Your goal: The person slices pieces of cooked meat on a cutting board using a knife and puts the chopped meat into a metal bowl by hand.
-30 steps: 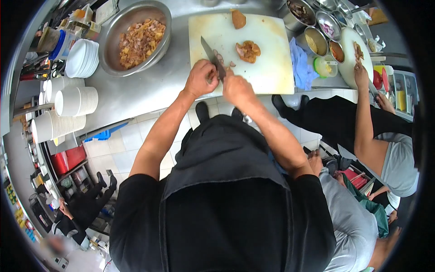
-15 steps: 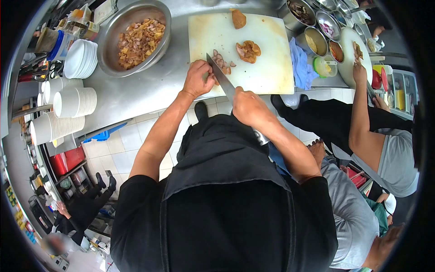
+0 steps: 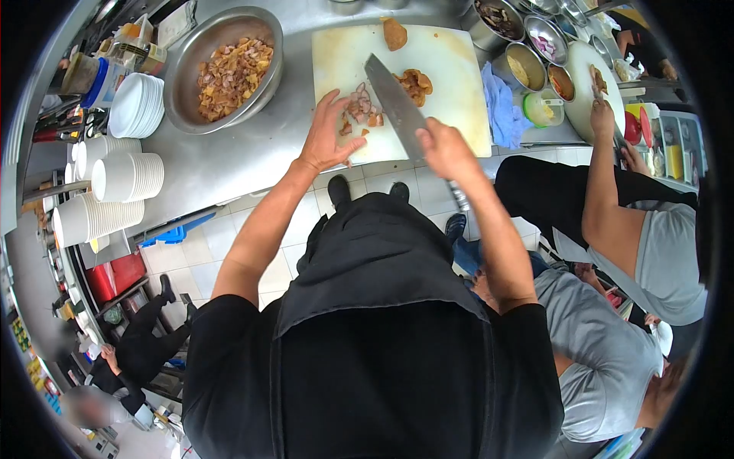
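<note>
My right hand grips a large knife, its blade slanting up and left over the white cutting board. Beside the blade lie small cut meat pieces. My left hand is at the board's left front edge, fingers spread around the pieces' left side, holding nothing. Partly behind the blade is a larger browned meat piece. Another whole piece rests near the board's back edge.
Left of the board stands a steel bowl of chopped meat, with stacked white dishes and tubs beyond. Right are a blue cloth and steel containers. A co-worker works at a round board.
My left hand has opened and drawn off the meat. The knife has moved right, its blade now flatter beside the pieces. More cut pieces show on the board.
</note>
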The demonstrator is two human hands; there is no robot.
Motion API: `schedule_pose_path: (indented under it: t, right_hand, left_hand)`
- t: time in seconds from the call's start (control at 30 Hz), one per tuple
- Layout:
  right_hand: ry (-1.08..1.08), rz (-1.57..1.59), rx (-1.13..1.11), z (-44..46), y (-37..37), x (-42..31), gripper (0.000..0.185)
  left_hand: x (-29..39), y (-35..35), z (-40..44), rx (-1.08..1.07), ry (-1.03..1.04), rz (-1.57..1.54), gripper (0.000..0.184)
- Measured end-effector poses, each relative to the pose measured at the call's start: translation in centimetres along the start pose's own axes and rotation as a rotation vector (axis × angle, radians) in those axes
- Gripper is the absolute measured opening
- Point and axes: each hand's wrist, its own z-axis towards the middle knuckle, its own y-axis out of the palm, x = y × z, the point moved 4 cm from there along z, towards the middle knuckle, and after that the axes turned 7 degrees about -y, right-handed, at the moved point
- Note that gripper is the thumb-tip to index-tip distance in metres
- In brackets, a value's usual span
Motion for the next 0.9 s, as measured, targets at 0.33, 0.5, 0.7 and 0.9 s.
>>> schedule_pose_path:
  t: [0.33,0.5,0.7,0.9]
  right_hand:
    - [0.508,0.634,-0.330,-3.3,1.0,4.9,0.025]
    - [0.570,0.946,-0.275,-4.9,6.2,4.6,0.025]
    - [0.725,1.117,-0.146,-5.5,11.1,-0.5,0.023]
    - [0.374,0.826,-0.090,-0.4,8.2,-5.5,0.025]
  left_hand:
    - [-2.3,3.2,4.2,-0.060,0.150,0.362,0.081]
    - [0.9,4.0,3.0,-0.120,0.111,0.114,0.075]
    - [2.2,6.0,0.8,0.142,-0.129,0.129,0.056]
    - [2.6,0.6,3.9,0.508,-0.152,-0.083,0.031]
